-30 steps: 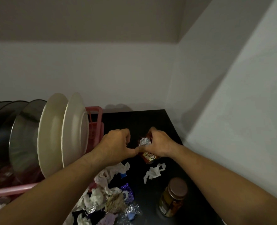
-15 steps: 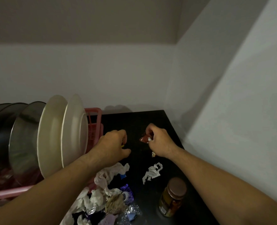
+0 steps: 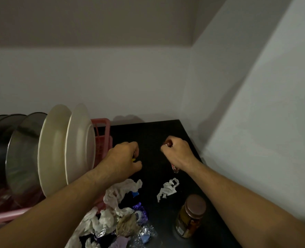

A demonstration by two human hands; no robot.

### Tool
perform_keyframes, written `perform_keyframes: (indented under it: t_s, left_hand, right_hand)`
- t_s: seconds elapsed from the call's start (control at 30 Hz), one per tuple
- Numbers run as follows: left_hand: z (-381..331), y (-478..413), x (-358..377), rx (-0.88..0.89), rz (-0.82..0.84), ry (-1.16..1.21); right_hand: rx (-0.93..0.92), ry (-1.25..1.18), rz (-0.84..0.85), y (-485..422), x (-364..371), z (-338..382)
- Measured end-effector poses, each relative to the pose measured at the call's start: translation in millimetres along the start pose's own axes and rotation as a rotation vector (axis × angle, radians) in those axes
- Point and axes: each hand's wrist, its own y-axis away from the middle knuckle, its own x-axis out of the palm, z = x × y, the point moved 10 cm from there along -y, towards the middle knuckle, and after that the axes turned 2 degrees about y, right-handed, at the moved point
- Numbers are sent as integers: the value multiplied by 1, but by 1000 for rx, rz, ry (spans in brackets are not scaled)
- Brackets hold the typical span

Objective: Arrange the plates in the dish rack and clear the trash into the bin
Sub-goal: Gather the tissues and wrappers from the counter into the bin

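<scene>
Tabletop (image 3: 148, 131) plain black. Dish rack (image 3: 101, 126) pink. Front two plates (image 3: 53, 149) cream, no pattern; steel plates (image 3: 23, 149) behind are grey w/ dark reflections. Wrapper (image 3: 168, 143) in right hand (image 3: 178, 153) glossy red. Yellow scrap (image 3: 133, 159) at left hand (image 3: 123, 158). Loose tissue (image 3: 167, 189) white. Jar (image 3: 191, 217): brown lid, amber inside. Trash pile (image 3: 116, 217): white, purple, silver-blue foil.
</scene>
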Motion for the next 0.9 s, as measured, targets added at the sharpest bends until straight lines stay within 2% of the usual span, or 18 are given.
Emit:
perform_keyframes:
  t_s: [0.13, 0.4, 0.47, 0.63, 0.73, 0.9]
  left_hand:
    - [-5, -1, 3, 13, -7, -15]
    - [-15, -5, -4, 87, -137, -12]
    - [-13, -4, -6, 83, -176, 6]
    - [-8, -5, 3, 33, -186, 61]
    - [-17, -7, 15, 63, -110, 76]
    - [-14, -5, 44, -3, 194, 14]
  right_hand:
    - [-1, 107, -48, 3, -2, 1]
    - [0, -55, -219, 12, -18, -8]
    - [28, -112, -200, 13, -17, -11]
    - [8, -147, -29, 16, -11, -7]
    - [23, -178, -24, 17, -13, -8]
    - [60, -219, 149, 20, -5, -11]
